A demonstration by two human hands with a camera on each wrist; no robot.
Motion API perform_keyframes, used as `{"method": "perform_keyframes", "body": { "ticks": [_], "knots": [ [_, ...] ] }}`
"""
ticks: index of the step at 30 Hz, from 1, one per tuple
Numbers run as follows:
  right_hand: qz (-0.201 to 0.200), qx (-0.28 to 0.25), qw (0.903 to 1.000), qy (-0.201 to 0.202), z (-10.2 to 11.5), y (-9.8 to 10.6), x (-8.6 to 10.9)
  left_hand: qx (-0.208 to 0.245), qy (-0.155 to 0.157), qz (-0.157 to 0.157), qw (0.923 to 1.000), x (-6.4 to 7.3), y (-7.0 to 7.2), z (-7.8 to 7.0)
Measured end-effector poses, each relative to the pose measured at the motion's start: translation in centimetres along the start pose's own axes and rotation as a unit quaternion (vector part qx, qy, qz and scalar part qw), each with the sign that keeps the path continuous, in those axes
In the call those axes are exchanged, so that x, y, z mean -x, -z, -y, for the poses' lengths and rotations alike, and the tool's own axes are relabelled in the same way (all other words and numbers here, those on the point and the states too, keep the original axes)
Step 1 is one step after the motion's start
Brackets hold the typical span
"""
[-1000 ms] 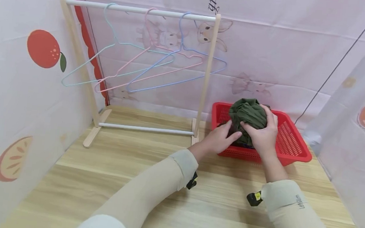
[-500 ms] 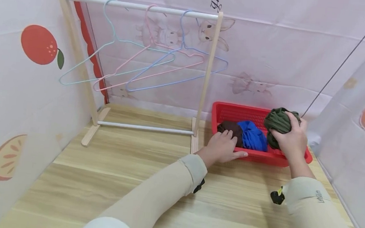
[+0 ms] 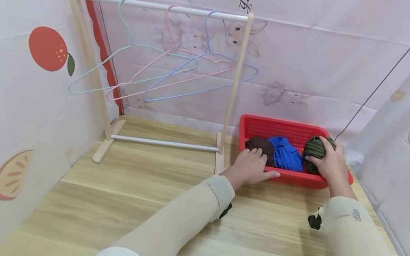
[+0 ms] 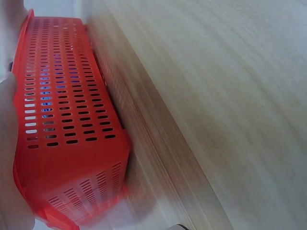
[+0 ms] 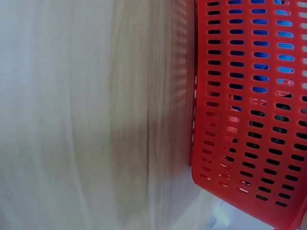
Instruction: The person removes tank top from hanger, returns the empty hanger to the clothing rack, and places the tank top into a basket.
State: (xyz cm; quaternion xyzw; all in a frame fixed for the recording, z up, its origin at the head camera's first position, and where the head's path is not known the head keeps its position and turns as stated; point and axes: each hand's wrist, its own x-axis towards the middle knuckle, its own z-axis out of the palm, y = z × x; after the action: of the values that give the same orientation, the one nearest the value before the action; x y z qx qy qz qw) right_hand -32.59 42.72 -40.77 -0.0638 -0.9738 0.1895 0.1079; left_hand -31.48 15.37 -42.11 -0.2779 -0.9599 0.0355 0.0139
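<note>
In the head view, a red plastic basket (image 3: 282, 125) stands at the right of the table, holding three bundled pieces of cloth. My right hand (image 3: 333, 167) grips the dark green cloth bundle (image 3: 313, 149) at the basket's right end, thumb on its near side. The fingertips of my left hand (image 3: 248, 167) lie on the brown cloth bundle (image 3: 261, 145), and its thumb points out along the front rim. Between the two sits a blue cloth bundle (image 3: 285, 154). Both wrist views mostly show the basket's slotted wall (image 4: 62, 165), with blue cloth behind the slots.
Left of the basket stands a wooden rack (image 3: 235, 82) with a white top bar (image 3: 146, 4). From it hang a mint hanger (image 3: 96, 69), a pink hanger (image 3: 148, 65) and a blue hanger (image 3: 181, 69). Printed cloth walls (image 3: 324, 65) enclose the wooden tabletop (image 3: 118, 193).
My right hand has carried the green bundle rightward from the basket's middle and lowered it at the right end, uncovering the blue bundle. My left hand has left the green bundle for the brown one.
</note>
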Motion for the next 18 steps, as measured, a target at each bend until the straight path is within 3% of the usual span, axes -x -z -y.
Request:
{"method": "perform_keyframes", "body": {
  "ticks": [10, 18],
  "knots": [
    [0.138, 0.051, 0.9891, -0.014, 0.23, -0.45, -0.53, 0.006, 0.006, 0.015, 0.9999, 0.27, 0.2, -0.2],
    [0.215, 0.021, 0.9763, 0.011, 0.42, 0.51, -1.09, 0.004, 0.015, 0.007, 0.9999, 0.04, 0.26, -0.19]
  ]
}}
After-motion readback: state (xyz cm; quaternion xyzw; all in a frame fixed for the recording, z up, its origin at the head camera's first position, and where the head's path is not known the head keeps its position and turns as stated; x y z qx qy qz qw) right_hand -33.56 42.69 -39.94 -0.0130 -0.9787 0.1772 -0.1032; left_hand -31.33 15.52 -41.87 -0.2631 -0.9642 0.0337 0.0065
